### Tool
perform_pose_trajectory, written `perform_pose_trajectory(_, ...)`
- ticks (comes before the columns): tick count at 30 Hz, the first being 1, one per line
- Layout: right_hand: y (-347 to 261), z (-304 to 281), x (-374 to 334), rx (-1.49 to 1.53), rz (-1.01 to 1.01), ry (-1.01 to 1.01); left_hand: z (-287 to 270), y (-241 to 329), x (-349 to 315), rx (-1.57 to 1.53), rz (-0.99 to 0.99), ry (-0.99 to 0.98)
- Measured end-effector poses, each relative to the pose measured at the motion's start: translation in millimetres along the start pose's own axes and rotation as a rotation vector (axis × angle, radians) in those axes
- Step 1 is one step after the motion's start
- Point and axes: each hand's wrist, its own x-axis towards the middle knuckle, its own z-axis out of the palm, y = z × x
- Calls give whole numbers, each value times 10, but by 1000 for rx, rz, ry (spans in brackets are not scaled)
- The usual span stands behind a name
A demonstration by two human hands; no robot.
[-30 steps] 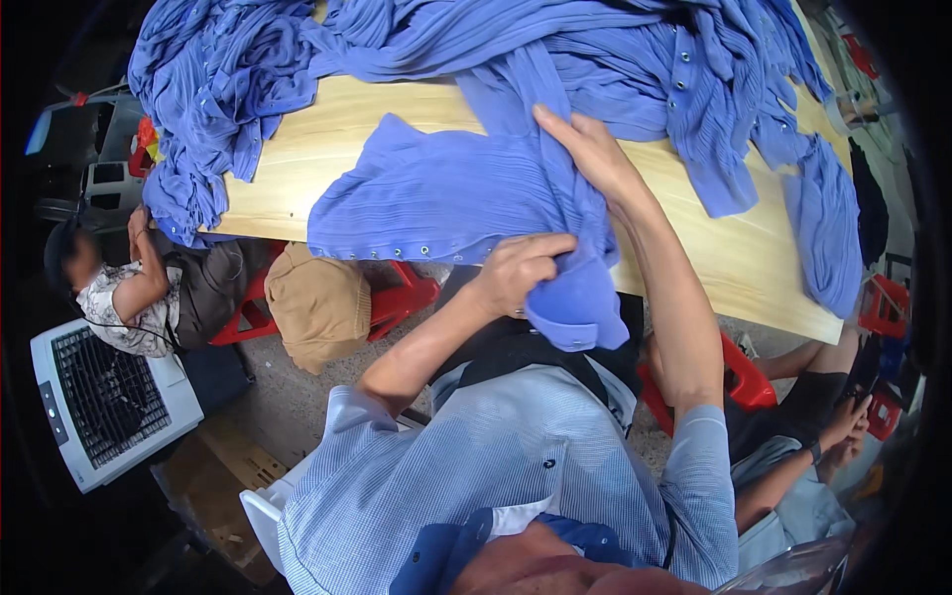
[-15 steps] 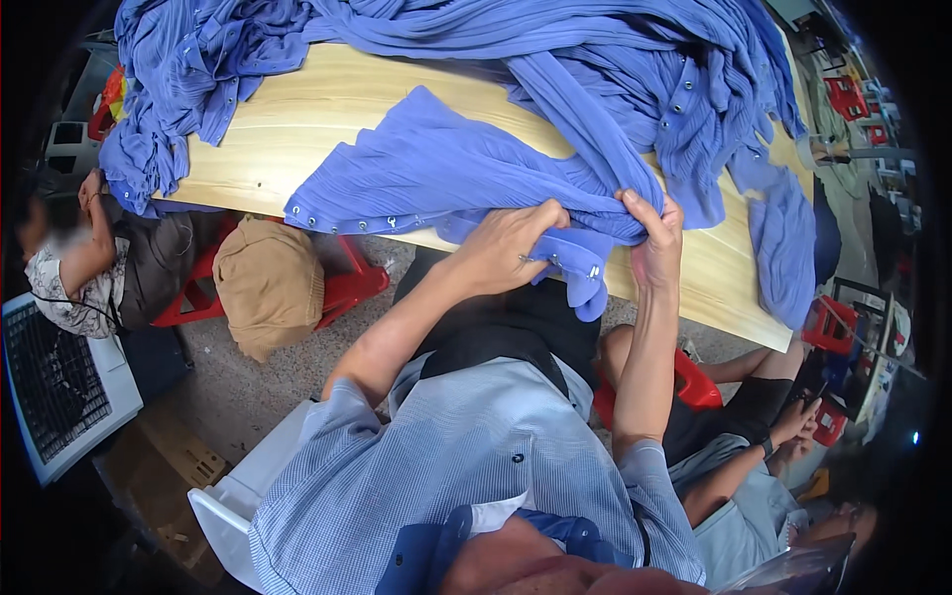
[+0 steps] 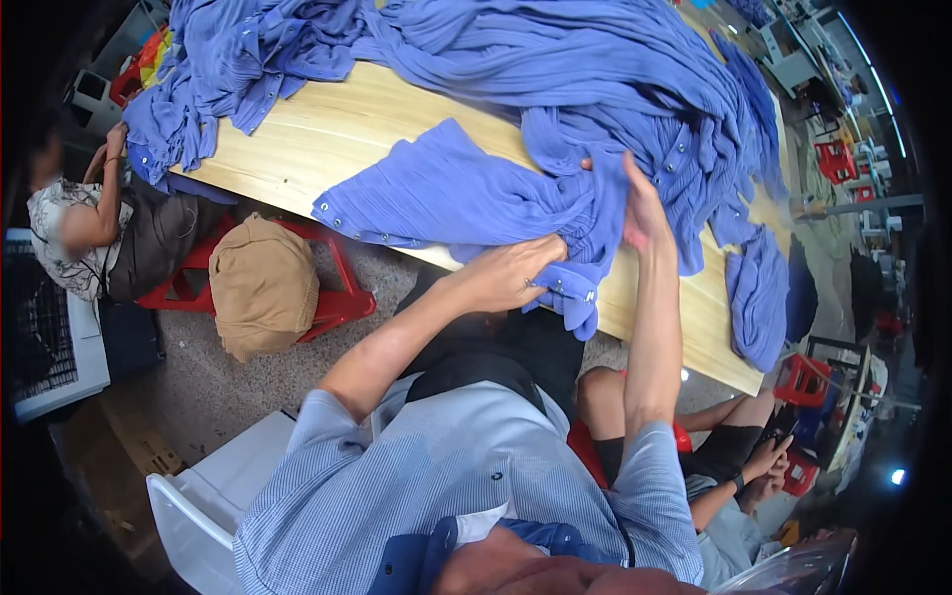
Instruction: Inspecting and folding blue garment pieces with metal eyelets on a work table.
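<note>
A blue-violet crinkled garment [image 3: 446, 193] with metal snap fasteners along its edge lies across the near side of the table. My left hand [image 3: 506, 275] is closed on its near edge, by a folded band with snaps; something small and shiny shows at the fingers, too small to name. My right hand [image 3: 645, 213] reaches behind a gathered fold of the same cloth. One fingertip shows past the fold's left side, and the thumb stretches upward, lifted off the cloth. The remaining right fingers are hidden by the fabric.
More blue-violet garments [image 3: 555, 59] are heaped along the far side of the wooden table [image 3: 307, 129]. A red stool [image 3: 342, 288] bearing brown cloth [image 3: 263, 283] stands at left. One person [image 3: 74, 218] sits at far left, another [image 3: 729, 486] at lower right.
My right hand has moved up along the cloth, and its thumb has lifted from a pinch. My left hand keeps its hold on the edge. The whole view has shifted and tilted slightly.
</note>
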Motion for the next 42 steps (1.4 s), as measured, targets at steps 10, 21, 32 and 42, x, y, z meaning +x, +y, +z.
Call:
perform_pose_trajectory(10,-468,1429,312,-2213,-469,642,-6,-19,-48,158,25,-31)
perform_pose_trajectory(21,-61,511,-11,-1471,-592,322,35,-65,-39,200,125,54)
perform_pose_trajectory(32,-227,-210,-1209,140,-921,538,-7,-92,-50,135,76,19)
perform_pose_trajectory(42,482,-522,-1555,-751,-705,811,-142,-193,17,-736,-189,320)
